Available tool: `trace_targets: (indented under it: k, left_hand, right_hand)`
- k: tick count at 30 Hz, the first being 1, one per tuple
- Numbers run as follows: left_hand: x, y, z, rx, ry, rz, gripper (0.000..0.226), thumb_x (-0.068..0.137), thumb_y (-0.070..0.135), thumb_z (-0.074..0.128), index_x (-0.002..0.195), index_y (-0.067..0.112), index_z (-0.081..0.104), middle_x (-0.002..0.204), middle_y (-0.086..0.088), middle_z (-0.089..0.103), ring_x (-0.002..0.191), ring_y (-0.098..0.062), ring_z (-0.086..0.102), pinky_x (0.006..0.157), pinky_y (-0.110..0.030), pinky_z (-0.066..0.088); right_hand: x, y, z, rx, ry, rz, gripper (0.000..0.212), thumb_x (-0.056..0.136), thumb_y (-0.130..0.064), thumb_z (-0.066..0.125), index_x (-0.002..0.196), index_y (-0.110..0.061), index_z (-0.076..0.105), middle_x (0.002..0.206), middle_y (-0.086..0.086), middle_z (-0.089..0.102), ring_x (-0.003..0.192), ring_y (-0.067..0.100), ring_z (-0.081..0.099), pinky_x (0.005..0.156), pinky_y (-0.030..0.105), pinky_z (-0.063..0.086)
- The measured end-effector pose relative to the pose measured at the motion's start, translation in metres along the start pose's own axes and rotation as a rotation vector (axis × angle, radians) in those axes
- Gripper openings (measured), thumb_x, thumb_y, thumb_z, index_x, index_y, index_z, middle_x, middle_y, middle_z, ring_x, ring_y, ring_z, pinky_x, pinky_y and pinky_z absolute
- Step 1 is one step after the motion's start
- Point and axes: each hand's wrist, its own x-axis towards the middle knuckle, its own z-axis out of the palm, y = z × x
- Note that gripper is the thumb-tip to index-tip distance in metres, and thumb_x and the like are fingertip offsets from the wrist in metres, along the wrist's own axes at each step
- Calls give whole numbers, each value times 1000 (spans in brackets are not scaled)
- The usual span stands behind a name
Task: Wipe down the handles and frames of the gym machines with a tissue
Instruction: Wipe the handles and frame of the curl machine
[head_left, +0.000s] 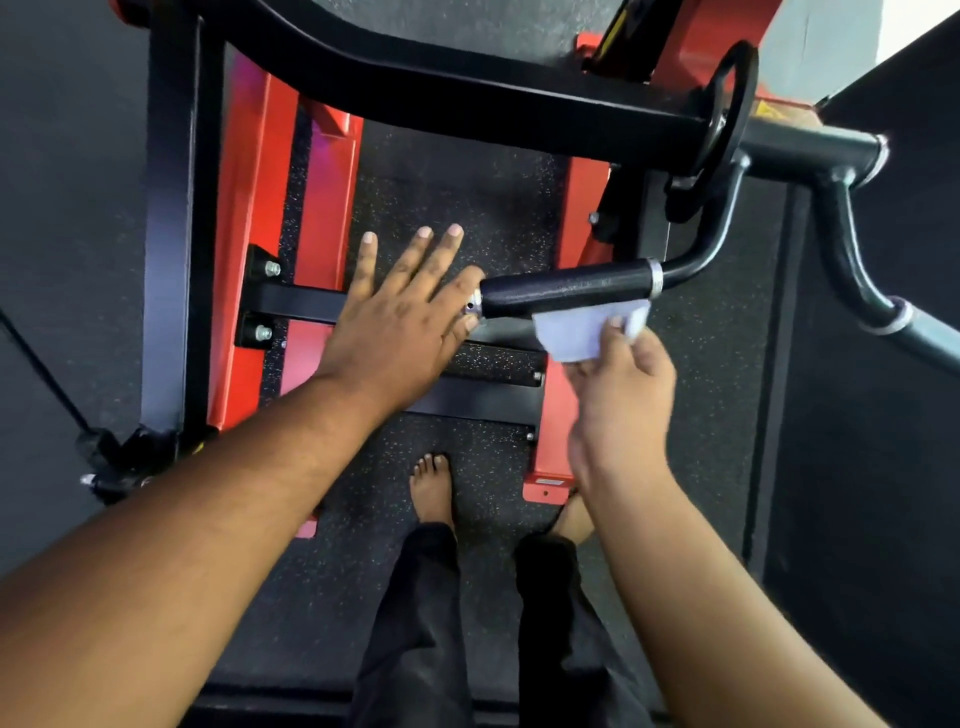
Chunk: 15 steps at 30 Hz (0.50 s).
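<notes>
Head view, looking straight down. Left hand (400, 322) was flat, fingers straight and spread, pointing toward 12 o'clock, held nothing; its thumb side sat right at the metal end cap of the handle (566, 288), seemingly touching, contact not certain. Right hand (621, 400) pinched a white tissue (587, 330) between thumb and fingertips, tissue pressed against the underside of the handle near its silver collar. The handle was a black grip, lying roughly 9-to-3 across frame centre, tissue at its 5 o'clock edge. From the collar the black bar curved up toward 1 o'clock to a thick black arm (467, 98) running across the top of frame. A weight plate (727, 124) sat on edge on that arm at 1 o'clock. Second bent handle (857, 270) was at 3 o'clock, untouched, well apart from both hands. Red frame (249, 249) uprights stood at 10 o'clock and behind the right hand; black crossbar bolted between them, partly hidden under the left hand. Speckled rubber floor (467, 197) lay beneath. Bare feet (431, 493) and dark trousers were at 6 o'clock. Hands were apart, one at each end of the grip.
</notes>
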Motion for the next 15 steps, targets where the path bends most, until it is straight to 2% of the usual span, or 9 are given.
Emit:
trace_targets:
  k: [2,3,4,5,7,9,11,13,15]
  left_hand:
    - [-1,0,1,-7,15,1,54,110,48,18,159,28,26,172,-5,4,159,-27,6,124,-64,1]
    - [-1,0,0,-19,20,0,53,110,48,18,158,28,27,172,-5,5,159,-27,7,124,-64,1]
    - [0,-1,0,-23,21,-2,54,109,48,17,158,28,27,172,-5,4,159,-27,6,124,-64,0]
    - [0,-1,-1,-13,18,-5,55,109,49,15,159,28,26,172,-5,3,159,-27,6,124,-64,0]
    - [1,0,0,23,22,-7,57,109,50,17,159,25,27,172,-6,3,158,-27,7,124,-64,2]
    - [1,1,0,37,24,-9,56,108,49,26,157,23,32,172,-7,6,158,-29,11,124,-65,5]
    - [1,2,0,42,19,-12,55,108,48,30,156,22,34,172,-8,9,157,-29,14,124,-64,5]
    - [1,3,-2,39,21,-9,54,108,48,24,155,22,36,171,-9,10,157,-29,16,124,-64,7]
    - [2,5,-4,36,19,-13,57,106,49,19,153,22,38,171,-9,12,157,-30,18,123,-65,8]
  right_hand:
    - [-5,-10,-20,-239,3,-319,26,104,-17,44,105,-22,70,93,-2,66,83,16,56,76,40,47]
    - [-1,-14,-26,-411,11,-479,32,102,-13,43,122,-18,68,107,-3,69,96,14,61,86,38,49]
    - [8,-15,-29,-621,-19,-626,43,101,-8,41,139,-14,59,128,2,66,118,18,61,104,37,46]
    - [20,-15,-28,-870,-96,-753,53,98,-4,42,150,-12,48,148,9,54,140,26,47,119,42,34]
    - [39,-3,-19,-1375,-253,-956,58,98,-11,50,155,-10,39,162,17,32,154,38,18,126,58,7]
    - [47,6,-6,-1693,-344,-1020,62,105,-48,46,152,-8,40,156,19,38,153,41,18,122,66,0]
    - [55,0,-1,-1841,-390,-1052,84,97,-76,29,142,-8,48,139,16,53,144,39,36,121,68,0]
    - [72,-20,-10,-1873,-322,-1074,89,90,-86,24,121,-9,57,117,11,60,125,36,51,121,68,3]
    - [89,-34,-26,-1807,-220,-1057,86,89,-86,26,112,-9,58,110,9,60,119,34,53,120,70,5]
